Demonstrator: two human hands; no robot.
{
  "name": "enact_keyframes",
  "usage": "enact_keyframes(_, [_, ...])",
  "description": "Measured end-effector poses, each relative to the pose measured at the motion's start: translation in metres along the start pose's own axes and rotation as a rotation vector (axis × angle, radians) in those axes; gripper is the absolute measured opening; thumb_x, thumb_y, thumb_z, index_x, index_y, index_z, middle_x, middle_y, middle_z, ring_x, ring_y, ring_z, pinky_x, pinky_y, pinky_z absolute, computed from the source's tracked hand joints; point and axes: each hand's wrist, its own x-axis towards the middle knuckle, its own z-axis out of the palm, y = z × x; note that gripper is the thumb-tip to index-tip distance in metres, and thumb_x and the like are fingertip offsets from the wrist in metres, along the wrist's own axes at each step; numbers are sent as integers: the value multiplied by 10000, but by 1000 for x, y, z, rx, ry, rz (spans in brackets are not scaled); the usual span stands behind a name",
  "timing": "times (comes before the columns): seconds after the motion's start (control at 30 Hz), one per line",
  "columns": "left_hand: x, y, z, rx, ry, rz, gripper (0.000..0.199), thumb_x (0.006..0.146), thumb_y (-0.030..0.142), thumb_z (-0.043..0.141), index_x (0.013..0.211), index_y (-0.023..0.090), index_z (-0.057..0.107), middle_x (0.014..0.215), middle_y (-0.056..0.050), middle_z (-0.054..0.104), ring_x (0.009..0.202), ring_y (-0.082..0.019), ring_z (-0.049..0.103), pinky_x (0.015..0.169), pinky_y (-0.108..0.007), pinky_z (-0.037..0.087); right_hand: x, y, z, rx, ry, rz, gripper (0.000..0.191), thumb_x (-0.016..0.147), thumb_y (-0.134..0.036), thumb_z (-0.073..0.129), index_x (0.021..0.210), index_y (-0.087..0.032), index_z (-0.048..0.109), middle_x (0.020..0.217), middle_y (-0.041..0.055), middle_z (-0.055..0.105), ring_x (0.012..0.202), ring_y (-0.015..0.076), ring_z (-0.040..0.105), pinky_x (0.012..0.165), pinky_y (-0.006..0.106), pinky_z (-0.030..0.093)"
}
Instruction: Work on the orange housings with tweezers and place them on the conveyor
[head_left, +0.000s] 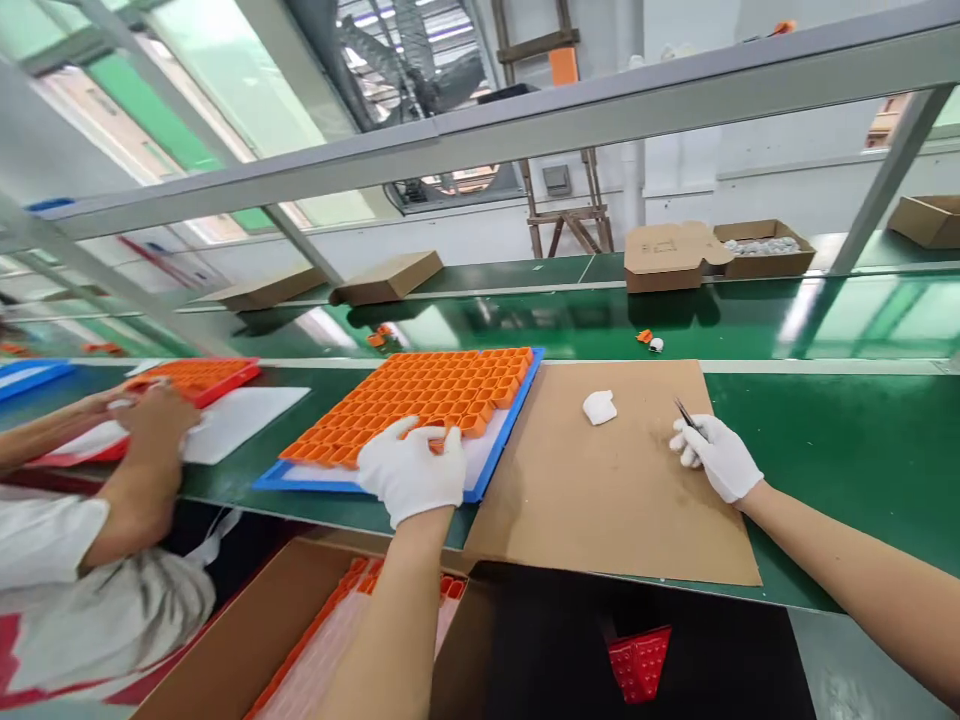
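Note:
My left hand (412,470), in a white glove, rests on the near edge of a blue tray (504,440) filled with several small orange parts (420,395), fingers curled over the nearest row. My right hand (716,455), also gloved, holds thin dark tweezers (686,414) over a brown cardboard sheet (615,490). A small white lump (600,406) lies on that sheet, left of the tweezers.
A co-worker's hands (154,415) work at a red tray of orange parts (199,376) on the left. An open carton (300,630) with orange parts sits below the bench edge. Cardboard boxes (675,256) stand on the far green belt. A metal rail (525,120) crosses overhead.

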Motion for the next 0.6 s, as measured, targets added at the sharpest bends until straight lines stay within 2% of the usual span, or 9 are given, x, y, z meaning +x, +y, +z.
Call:
enact_keyframes(0.07, [-12, 36, 18, -148, -74, 127, 181, 895, 272, 553, 726, 207, 543, 1151, -149, 643, 1251, -344, 545, 1114, -538, 381, 5, 3, -1, 28, 117, -25, 424, 773, -553, 622, 999, -206, 529, 884, 57, 717, 564, 116, 546, 529, 255, 415])
enact_keyframes(0.13, [-34, 79, 42, -310, -222, 288, 132, 913, 230, 527, 783, 218, 546, 1145, -98, 668, 1129, -244, 629, 1022, -420, 482, 8, 4, -2, 32, 196, -38, 449, 768, -577, 629, 1005, -216, 505, 922, 70, 726, 537, 108, 501, 509, 261, 384])
enact_keyframes(0.23, [-71, 135, 78, -517, -459, 528, 89, 837, 184, 619, 817, 235, 550, 1061, -20, 703, 1014, -181, 664, 890, -319, 535, 7, 2, -4, 8, 250, -34, 502, 731, -626, 670, 991, -222, 524, 851, 57, 722, 483, 105, 428, 465, 269, 320])
enact_keyframes(0.3, [-90, 157, 95, -620, -585, 649, 135, 785, 167, 665, 804, 236, 550, 1016, 1, 712, 865, -154, 667, 793, -290, 542, 6, 0, -5, -18, 256, -14, 511, 714, -645, 682, 966, -218, 555, 763, 34, 700, 458, 103, 404, 446, 268, 287])
enact_keyframes(0.37, [-101, 164, 105, -686, -671, 723, 149, 767, 146, 660, 767, 232, 537, 967, -6, 710, 764, -147, 642, 709, -286, 525, 6, -3, -7, -52, 237, 25, 478, 728, -644, 668, 906, -207, 592, 674, 17, 667, 428, 97, 372, 426, 266, 263])
enact_keyframes(0.47, [-101, 155, 112, -733, -742, 767, 195, 715, 75, 621, 735, 230, 504, 908, -22, 692, 758, -166, 621, 705, -306, 504, 19, -12, -10, -126, 199, 90, 388, 780, -565, 685, 786, -182, 621, 610, 9, 642, 401, 81, 333, 400, 259, 250])
enact_keyframes(0.53, [-97, 147, 114, -742, -773, 766, 238, 661, 38, 605, 733, 230, 484, 883, -26, 680, 775, -182, 613, 723, -321, 499, 38, -23, -9, -188, 197, 96, 325, 840, -471, 718, 784, -160, 640, 653, 4, 652, 447, 85, 412, 428, 241, 331])
enact_keyframes(0.6, [-92, 142, 115, -737, -801, 759, 263, 620, 28, 602, 718, 232, 468, 854, -28, 672, 778, -197, 605, 728, -335, 494, 63, -38, -2, -246, 210, 64, 269, 927, -403, 705, 896, -139, 668, 802, 14, 680, 613, 115, 573, 565, 245, 492])
